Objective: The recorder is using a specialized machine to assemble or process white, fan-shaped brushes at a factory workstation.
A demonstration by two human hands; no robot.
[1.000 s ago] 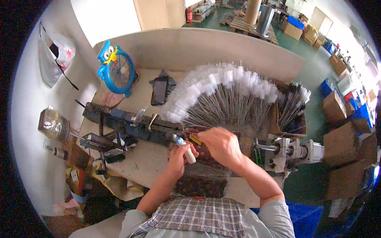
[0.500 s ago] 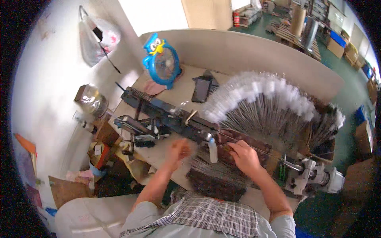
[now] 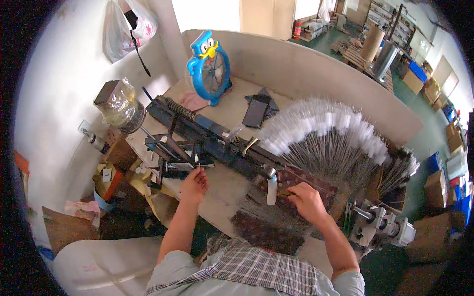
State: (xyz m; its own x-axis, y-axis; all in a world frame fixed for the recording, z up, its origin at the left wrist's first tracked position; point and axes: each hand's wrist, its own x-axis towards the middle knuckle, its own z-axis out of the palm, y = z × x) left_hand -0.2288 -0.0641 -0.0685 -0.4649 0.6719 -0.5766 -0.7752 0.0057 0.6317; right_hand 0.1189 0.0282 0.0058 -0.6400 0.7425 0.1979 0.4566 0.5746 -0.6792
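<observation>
My left hand (image 3: 195,184) is closed, its fingertips pressed together at the black metal frame (image 3: 170,153) of a bench machine. Whatever it pinches is too small to make out. To the right, my right hand (image 3: 307,201) has its fingers curled together beside a white-gripped lever (image 3: 271,190). What lies between those fingers is hidden. A long black machine bar (image 3: 210,140) runs diagonally across the bench above both hands. Thin wires (image 3: 261,209) lie in a loose bunch below the lever. Beyond my right hand spreads a fan of white-tipped, thin-stemmed brushes (image 3: 326,128).
A blue bird-shaped fan (image 3: 211,71) and a dark phone (image 3: 256,112) stand and lie at the back of the bench. A motor-like metal unit (image 3: 377,224) is at right. On the left are a plastic-wrapped lamp (image 3: 121,106) and an open box (image 3: 107,178).
My left hand has moved left and away from me, up to the black frame. The right hand stays near the lever, slightly lower and further right in the shifted view.
</observation>
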